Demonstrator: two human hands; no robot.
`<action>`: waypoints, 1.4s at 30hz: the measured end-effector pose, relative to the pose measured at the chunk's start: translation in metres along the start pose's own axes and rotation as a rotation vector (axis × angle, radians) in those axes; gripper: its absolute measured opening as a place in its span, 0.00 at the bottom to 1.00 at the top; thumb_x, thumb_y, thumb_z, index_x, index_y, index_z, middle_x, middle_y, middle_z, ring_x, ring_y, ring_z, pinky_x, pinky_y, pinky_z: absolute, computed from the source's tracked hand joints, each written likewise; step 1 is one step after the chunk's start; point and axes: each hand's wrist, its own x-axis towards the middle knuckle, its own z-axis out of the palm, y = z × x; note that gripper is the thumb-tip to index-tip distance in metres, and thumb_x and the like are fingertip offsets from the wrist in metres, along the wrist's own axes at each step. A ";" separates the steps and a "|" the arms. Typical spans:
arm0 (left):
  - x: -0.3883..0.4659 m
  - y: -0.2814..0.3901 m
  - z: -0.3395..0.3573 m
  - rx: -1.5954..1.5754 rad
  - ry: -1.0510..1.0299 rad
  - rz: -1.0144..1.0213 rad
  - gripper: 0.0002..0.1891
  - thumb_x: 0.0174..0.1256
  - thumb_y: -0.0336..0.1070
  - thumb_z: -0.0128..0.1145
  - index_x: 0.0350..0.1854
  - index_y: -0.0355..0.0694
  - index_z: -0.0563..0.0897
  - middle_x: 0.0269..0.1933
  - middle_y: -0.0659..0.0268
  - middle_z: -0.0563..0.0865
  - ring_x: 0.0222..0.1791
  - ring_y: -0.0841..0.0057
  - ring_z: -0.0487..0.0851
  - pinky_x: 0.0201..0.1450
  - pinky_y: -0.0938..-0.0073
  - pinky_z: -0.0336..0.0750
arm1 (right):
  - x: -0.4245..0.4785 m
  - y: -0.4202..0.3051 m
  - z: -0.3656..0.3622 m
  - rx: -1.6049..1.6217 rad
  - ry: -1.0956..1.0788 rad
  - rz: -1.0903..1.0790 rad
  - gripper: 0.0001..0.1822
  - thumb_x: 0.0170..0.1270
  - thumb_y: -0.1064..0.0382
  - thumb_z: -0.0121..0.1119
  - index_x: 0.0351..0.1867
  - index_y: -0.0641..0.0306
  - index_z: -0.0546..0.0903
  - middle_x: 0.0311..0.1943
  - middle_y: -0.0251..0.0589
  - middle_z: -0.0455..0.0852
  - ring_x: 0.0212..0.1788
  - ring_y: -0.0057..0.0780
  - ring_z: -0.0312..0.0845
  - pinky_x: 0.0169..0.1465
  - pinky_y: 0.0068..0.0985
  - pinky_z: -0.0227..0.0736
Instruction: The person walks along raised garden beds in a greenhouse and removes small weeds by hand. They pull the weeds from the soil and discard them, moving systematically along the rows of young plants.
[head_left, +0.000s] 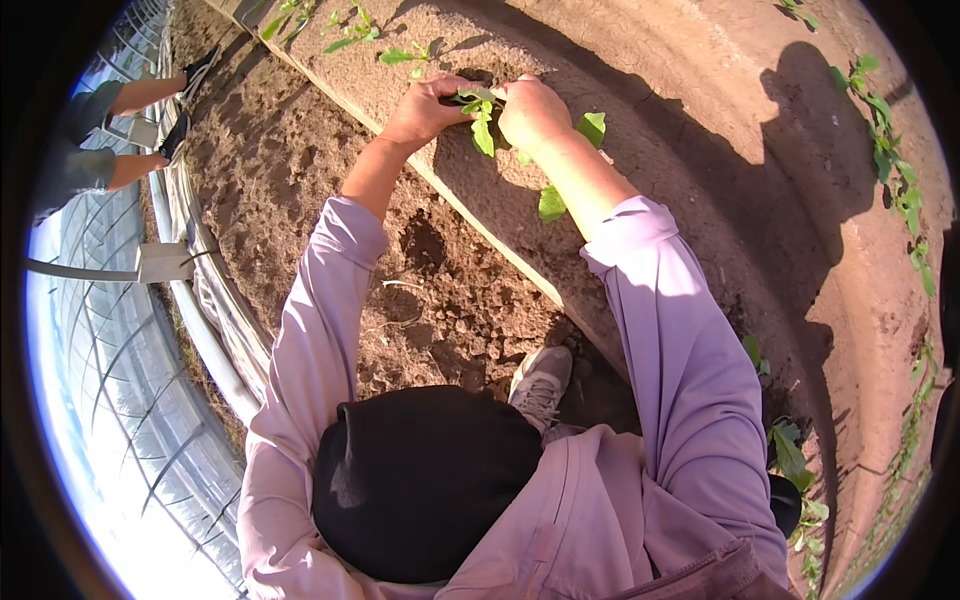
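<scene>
Both my hands are at a small leafy seedling (481, 124) on the raised soil bed at the top centre. My left hand (427, 112) is beside it on the left, thumb and fingers at its leaves, with something dark partly hidden between them. My right hand (531, 111) is closed at the plant's right side, its fingertips by the stem; whether they pinch it cannot be told. A small hollow in the soil (480, 75) shows just beyond the fingers. Two green leaves (552, 204) stick out by my right forearm.
More seedlings (405, 55) grow along the bed at the top left, with another row (885, 142) at the right. A rough soil furrow (450, 300) runs beside the bed. A person (139, 97) stands at the upper left near plastic greenhouse sheeting (112, 337) and a pale block (161, 262).
</scene>
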 end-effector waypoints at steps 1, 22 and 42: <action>-0.001 -0.002 0.000 -0.014 0.010 -0.014 0.17 0.46 0.27 0.67 0.43 0.39 0.83 0.40 0.68 0.81 0.40 0.79 0.77 0.48 0.79 0.71 | -0.002 -0.006 -0.003 -0.025 -0.016 0.031 0.13 0.55 0.67 0.54 0.42 0.57 0.82 0.46 0.42 0.78 0.47 0.39 0.77 0.47 0.32 0.74; -0.136 -0.051 0.039 0.041 0.693 -0.468 0.08 0.53 0.30 0.64 0.34 0.34 0.81 0.26 0.69 0.81 0.26 0.86 0.75 0.33 0.84 0.72 | -0.203 -0.019 0.034 0.512 0.228 -0.350 0.13 0.52 0.71 0.54 0.42 0.65 0.77 0.38 0.46 0.77 0.41 0.44 0.74 0.44 0.34 0.71; -0.210 -0.078 0.114 0.812 0.092 -0.614 0.23 0.64 0.52 0.49 0.52 0.39 0.68 0.52 0.54 0.74 0.54 0.58 0.72 0.51 0.60 0.69 | -0.269 0.054 0.113 0.565 -0.130 0.163 0.10 0.55 0.69 0.54 0.38 0.64 0.80 0.35 0.50 0.82 0.39 0.44 0.78 0.43 0.31 0.72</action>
